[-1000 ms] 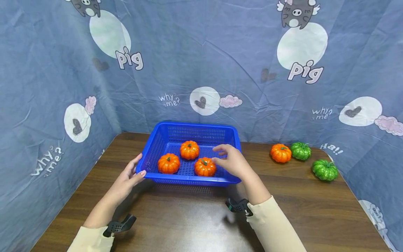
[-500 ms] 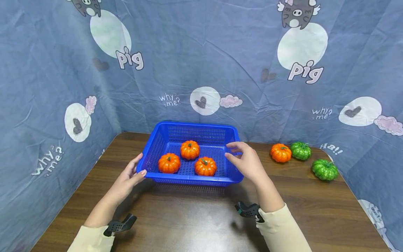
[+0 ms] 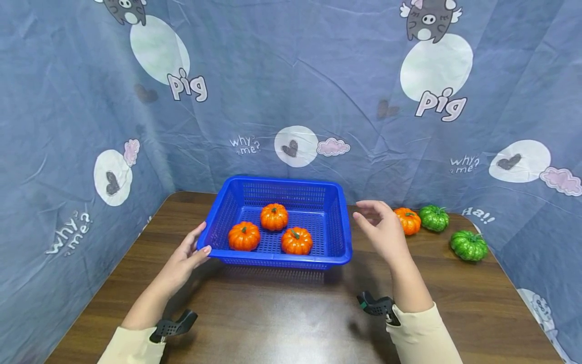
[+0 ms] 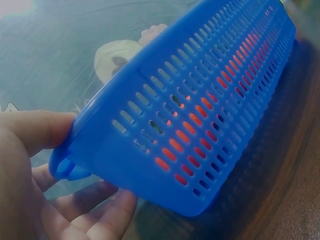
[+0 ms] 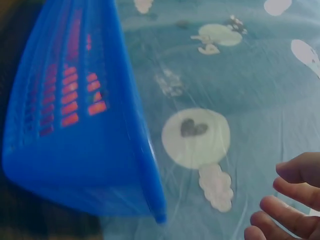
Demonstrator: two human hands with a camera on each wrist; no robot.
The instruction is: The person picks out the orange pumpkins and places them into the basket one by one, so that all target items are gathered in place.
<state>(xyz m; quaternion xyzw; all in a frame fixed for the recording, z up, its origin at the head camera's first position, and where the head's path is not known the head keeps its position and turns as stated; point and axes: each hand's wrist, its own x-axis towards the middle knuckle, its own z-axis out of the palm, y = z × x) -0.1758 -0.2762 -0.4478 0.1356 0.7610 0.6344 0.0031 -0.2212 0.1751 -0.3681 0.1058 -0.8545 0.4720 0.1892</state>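
A blue plastic basket (image 3: 277,257) stands on the table, with three small orange pumpkins inside: one at the front left (image 3: 244,236), one farther back (image 3: 274,217) and one at the front right (image 3: 296,241). At the basket's left corner my left hand (image 3: 179,263) grips the rim; the left wrist view has the thumb (image 4: 42,129) on the rim and the fingers below it. My right hand (image 3: 385,235) hovers just right of the basket, holding nothing, its fingers loosely bent. Behind it another orange pumpkin (image 3: 411,222) is partly hidden.
Two green pumpkins (image 3: 434,218) (image 3: 470,245) sit at the table's right side, one touching the orange one. The wooden table (image 3: 273,313) meets a blue printed cloth (image 3: 318,91) at the back and sides.
My right hand has moved right, from over the basket's interior out past its right rim. The left hand, the basket and the pumpkins have stayed in place.
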